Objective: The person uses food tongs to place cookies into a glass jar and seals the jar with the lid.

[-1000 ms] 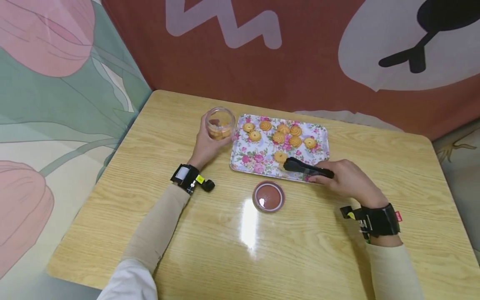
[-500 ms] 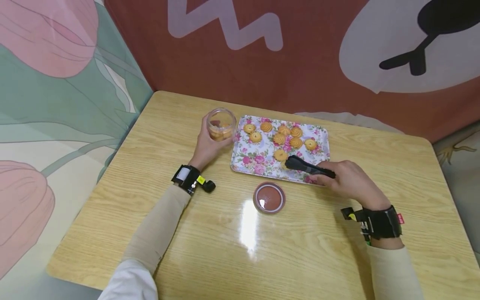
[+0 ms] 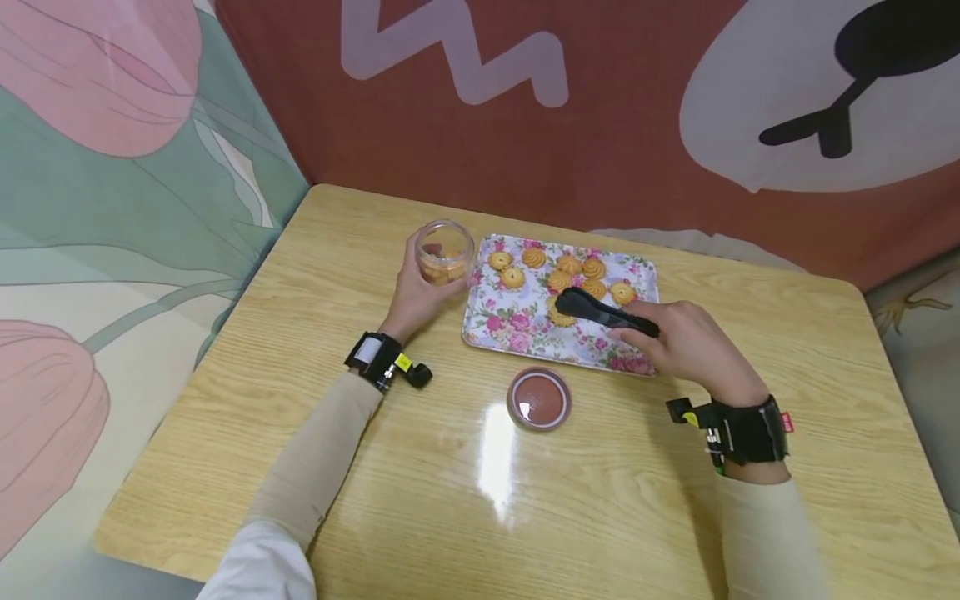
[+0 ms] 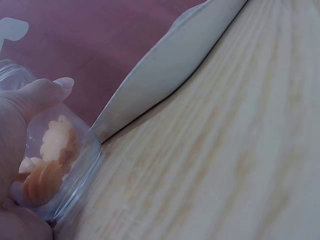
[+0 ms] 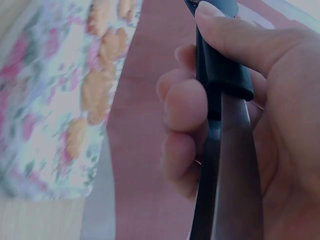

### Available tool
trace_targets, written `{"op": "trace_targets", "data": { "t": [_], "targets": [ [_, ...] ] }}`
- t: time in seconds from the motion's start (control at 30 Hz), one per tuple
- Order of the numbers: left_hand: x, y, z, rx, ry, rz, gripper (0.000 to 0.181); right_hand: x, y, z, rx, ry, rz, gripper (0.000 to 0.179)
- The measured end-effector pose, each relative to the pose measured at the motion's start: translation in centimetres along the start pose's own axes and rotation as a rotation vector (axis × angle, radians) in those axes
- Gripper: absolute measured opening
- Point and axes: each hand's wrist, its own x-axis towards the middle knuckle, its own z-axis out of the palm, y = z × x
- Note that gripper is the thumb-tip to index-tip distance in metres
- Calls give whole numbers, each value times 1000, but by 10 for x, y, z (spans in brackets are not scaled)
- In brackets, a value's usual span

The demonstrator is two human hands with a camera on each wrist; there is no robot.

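Observation:
My left hand (image 3: pixel 420 293) grips a clear round jar (image 3: pixel 446 265) beside the tray's left end. Several piped cookies (image 4: pixel 50 175) lie inside the jar in the left wrist view. With my right hand (image 3: pixel 686 346) I hold black tongs (image 3: pixel 611 317), thumb on one side and fingers curled round the other. Their tips hang over the flowered tray (image 3: pixel 495 329), partly covering a cookie (image 3: pixel 557 316); whether they pinch one cannot be told. Farther back on the tray lie several swirled cookies (image 3: pixel 534 257).
A reddish-brown round lid (image 3: pixel 539 399) with a pale ring lies on the wooden table (image 3: pixel 420 475) in front of the tray. Behind the table stands a red-brown painted wall (image 3: pixel 480 158). A camera band (image 3: pixel 746 431) sits on the right wrist.
My right hand and the tongs have moved left and slightly toward the back of the tray. The left hand still holds the jar in nearly the same place.

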Motion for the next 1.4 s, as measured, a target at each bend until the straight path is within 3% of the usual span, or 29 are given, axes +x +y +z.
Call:
{"op": "trace_targets", "data": {
  "t": [0.27, 0.37, 0.63, 0.93, 1.4],
  "targets": [
    [-9, 30, 0, -11, -10, -5, 96, 25, -11, -2, 23, 35, -40, 17],
    [-11, 35, -1, -1, -8, -5, 95, 37, -14, -3, 42, 42, -54, 16],
    [-12, 35, -2, 1, -8, -2, 95, 69, -25, -5, 116, 48, -40, 15],
    [-13, 31, -3, -9, -8, 10, 93, 100, -39, 8, 177, 24, -24, 24],
    [-10, 32, -3, -48, -15, 9, 95, 152, -59, 19, 104, -66, -72, 37]
  ]
}}
